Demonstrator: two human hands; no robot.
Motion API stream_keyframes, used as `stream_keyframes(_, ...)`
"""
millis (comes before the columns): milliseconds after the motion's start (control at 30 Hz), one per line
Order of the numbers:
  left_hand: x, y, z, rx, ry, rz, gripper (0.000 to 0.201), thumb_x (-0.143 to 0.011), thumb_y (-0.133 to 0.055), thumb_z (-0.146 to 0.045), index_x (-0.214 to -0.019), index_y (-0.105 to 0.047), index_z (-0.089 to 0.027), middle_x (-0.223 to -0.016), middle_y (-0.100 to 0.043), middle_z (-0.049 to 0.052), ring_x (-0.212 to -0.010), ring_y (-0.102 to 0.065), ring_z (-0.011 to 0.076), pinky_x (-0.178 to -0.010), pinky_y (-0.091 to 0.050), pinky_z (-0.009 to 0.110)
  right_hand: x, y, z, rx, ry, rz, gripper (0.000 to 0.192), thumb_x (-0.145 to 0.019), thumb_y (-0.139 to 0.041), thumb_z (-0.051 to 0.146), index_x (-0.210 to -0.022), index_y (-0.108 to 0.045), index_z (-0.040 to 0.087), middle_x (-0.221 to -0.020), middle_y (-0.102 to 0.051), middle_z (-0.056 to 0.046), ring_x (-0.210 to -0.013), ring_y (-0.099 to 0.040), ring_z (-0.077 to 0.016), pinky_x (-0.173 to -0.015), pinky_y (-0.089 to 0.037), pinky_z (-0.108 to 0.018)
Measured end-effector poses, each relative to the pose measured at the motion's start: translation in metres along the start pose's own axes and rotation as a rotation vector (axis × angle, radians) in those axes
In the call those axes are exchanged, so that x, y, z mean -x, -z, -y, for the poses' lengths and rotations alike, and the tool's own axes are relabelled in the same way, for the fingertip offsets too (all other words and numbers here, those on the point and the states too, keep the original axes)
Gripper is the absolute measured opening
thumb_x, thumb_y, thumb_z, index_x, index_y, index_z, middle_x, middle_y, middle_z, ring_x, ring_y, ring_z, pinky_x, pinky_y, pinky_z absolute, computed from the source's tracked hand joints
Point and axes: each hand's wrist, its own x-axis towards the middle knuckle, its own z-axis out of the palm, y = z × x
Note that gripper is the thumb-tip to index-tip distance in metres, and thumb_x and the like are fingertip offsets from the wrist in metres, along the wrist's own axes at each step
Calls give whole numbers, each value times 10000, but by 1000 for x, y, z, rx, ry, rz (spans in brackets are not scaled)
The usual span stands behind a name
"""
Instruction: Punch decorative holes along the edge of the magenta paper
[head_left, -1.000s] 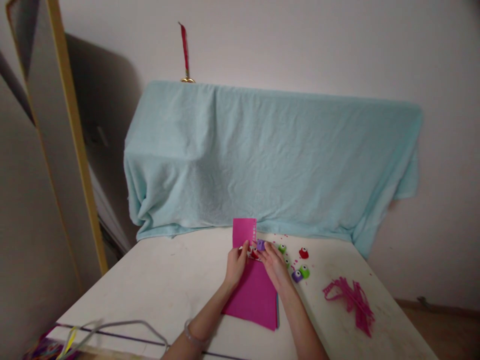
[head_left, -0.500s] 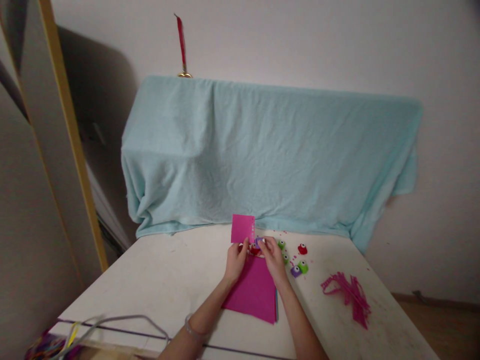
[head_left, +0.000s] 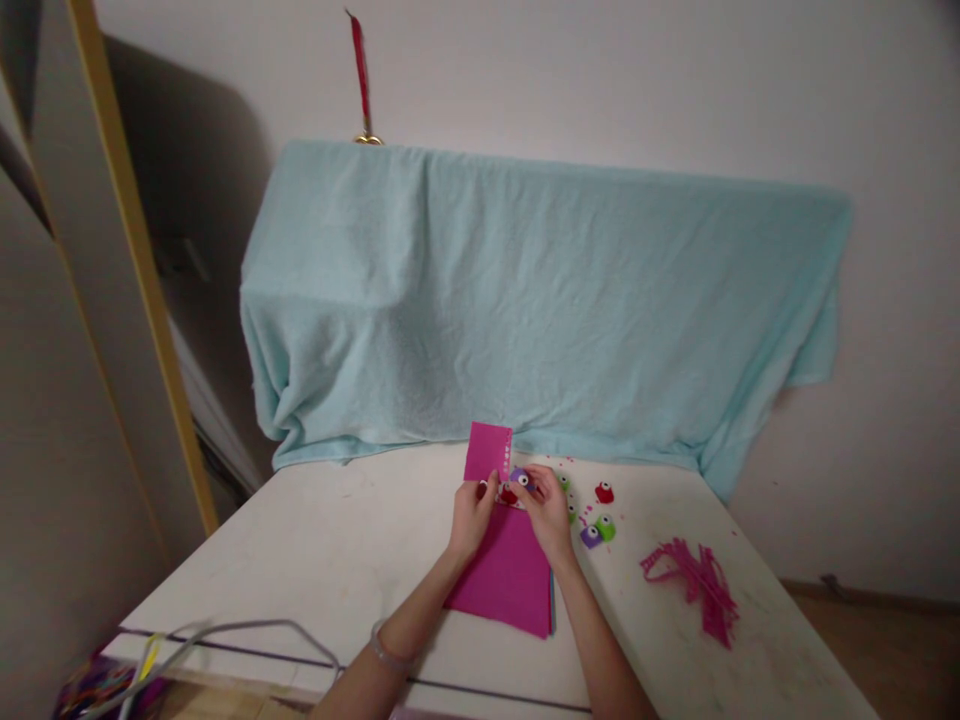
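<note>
My left hand point(head_left: 472, 512) pinches the lower edge of a small pink sheet of paper point(head_left: 485, 452), which has a row of punched holes down its right side. In my right hand point(head_left: 547, 508) is a small purple paper punch point(head_left: 522, 480) with a white eye on it, close to the sheet's lower right corner. A red paper punch point(head_left: 509, 494) shows between my hands. Below them lies a stack of larger coloured paper point(head_left: 501, 580), magenta on top. My fingertips partly hide the sheet's lower edge.
Right of my hand lie green point(head_left: 605, 526), purple point(head_left: 591, 537) and red point(head_left: 604, 492) punches among pink paper bits. Farther right is a heap of cut pink strips point(head_left: 697, 588). A light blue cloth point(head_left: 540, 310) hangs behind the table point(head_left: 360, 550). A grey cable point(head_left: 247, 626) crosses the front left.
The purple punch has turned in my right hand so its eye now faces me. The pink sheet stays in my left hand, with only a slight shift.
</note>
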Motion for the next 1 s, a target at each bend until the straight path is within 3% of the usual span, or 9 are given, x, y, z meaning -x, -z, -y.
stream_keyframes(467,-1,0,2,-35,6,48,558,-870,-426,-548,-498,-495,-138,-444,-409,-26,-461,-338,93,-492,-211,234,3,-1,1,47,21,11,354,-663,-755,340,-970,-628,217,-972,-654,-50,-906,-597,-194,-825,-473,-314)
stream_keyframes(767,-1,1,-1,10,20,32,544,-848,-455,-566,-540,-556,-130,-490,-507,10,-495,-417,115,-531,-299,230,1,-2,0,-21,-65,69,388,-622,-780,289,-978,-651,205,-1008,-666,-60,-937,-611,-210,-858,-484,-347)
stream_keyframes(1000,0,1,-1,150,64,155,497,-864,-437,-537,-679,-616,-112,-633,-613,41,-581,-506,144,-573,-374,229,1,-1,-1,-69,-130,104,547,-563,-821,235,-1061,-595,222,-928,-684,-45,-868,-640,-202,-829,-499,-344)
